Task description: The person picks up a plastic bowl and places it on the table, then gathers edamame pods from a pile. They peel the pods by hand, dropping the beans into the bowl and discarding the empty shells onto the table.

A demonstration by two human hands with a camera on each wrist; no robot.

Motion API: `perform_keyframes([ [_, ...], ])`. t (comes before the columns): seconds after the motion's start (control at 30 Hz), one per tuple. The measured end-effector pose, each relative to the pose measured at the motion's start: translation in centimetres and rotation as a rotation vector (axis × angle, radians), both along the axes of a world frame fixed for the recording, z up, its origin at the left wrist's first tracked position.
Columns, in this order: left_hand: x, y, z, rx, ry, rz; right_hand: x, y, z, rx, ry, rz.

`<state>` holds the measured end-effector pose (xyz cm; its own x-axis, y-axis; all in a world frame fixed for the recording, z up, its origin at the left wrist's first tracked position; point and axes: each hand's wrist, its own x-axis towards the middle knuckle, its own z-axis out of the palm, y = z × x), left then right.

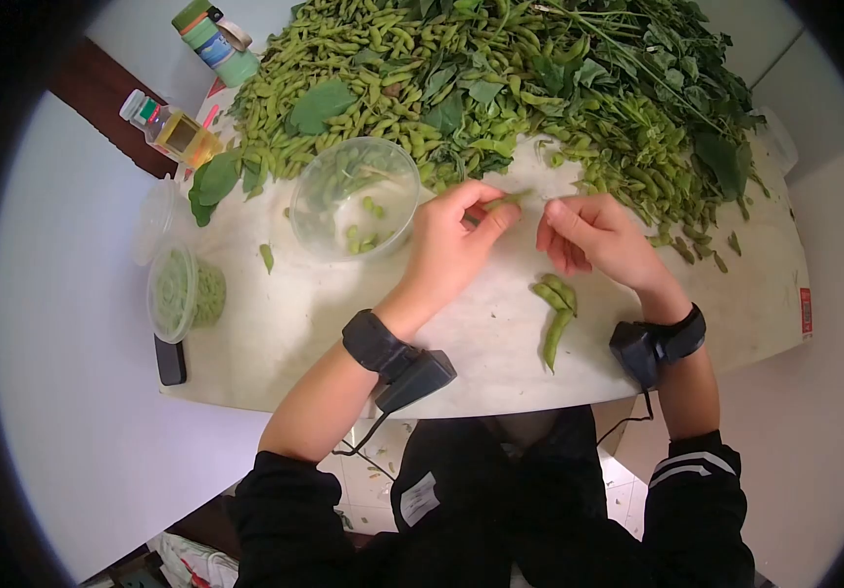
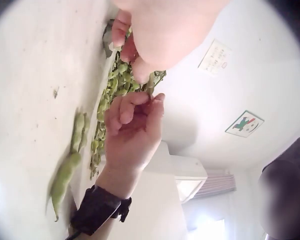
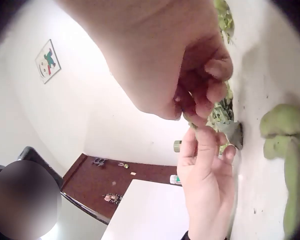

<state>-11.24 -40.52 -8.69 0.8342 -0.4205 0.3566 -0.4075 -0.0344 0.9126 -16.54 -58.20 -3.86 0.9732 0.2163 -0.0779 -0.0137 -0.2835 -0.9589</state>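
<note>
Thumb and fingers of my left hand (image 1: 451, 235) pinch a green edamame pod (image 1: 508, 199) above the table. From the right, my right hand (image 1: 603, 235) meets its free end with curled fingers, thumb against forefinger. In the left wrist view the pod (image 2: 151, 85) spans from one hand to the other, its end at the right fingertips; the right wrist view shows only a sliver of it between the hands. Left of my left hand stands a clear plastic bowl (image 1: 309, 230) with a few shelled beans (image 1: 358, 238). Several loose pods (image 1: 557, 323) lie below my right hand.
A large heap of edamame pods (image 1: 363, 59) with leafy stems (image 1: 676, 78) covers the table's far side. At the left are a lidded tub of beans (image 1: 208, 294), a phone (image 1: 170, 360), a bottle of yellow liquid (image 1: 182, 135) and a green flask (image 1: 221, 49).
</note>
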Motion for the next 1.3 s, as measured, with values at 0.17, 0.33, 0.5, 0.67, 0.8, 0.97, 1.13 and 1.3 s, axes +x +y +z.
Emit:
perform_keyframes([
  [0.17, -0.4, 0.0, 0.9, 0.000, 0.237, -0.004, -0.4, -1.7, 0.2, 0.122, 0.628, 0.721],
  [0.33, -0.4, 0.2, 0.9, -0.079, 0.273, -0.048, -0.5, -0.4, -0.7, 0.162, 0.489, 0.621],
  [0.5, -0.5, 0.2, 1.2, -0.056, 0.272, -0.063, 0.3, -0.2, -1.5, 0.188, 0.118, 0.467],
  [0.67, -0.4, 0.0, 0.7, -0.029, 0.143, -0.074, 0.2, -0.2, -1.5, 0.284, 0.125, 0.174],
  [0.8, -0.6, -0.1, 0.8, 0.029, 0.019, -0.123, 0.2, -0.4, -0.8, 0.190, 0.207, 0.065],
  [0.97, -0.5, -0.2, 0.8, -0.006, -0.006, -0.089, 0.4, 0.2, -0.8, 0.153, 0.203, -0.014],
  [1.13, -0.3, 0.1, 0.9, 0.021, -0.081, -0.028, 0.7, 0.0, -1.5, 0.136, 0.121, 0.082],
  [1.3, -0.8, 0.3, 1.2, 0.107, 0.035, -0.025, 0.4, 0.0, -0.8, 0.073, 0.129, 0.149],
])
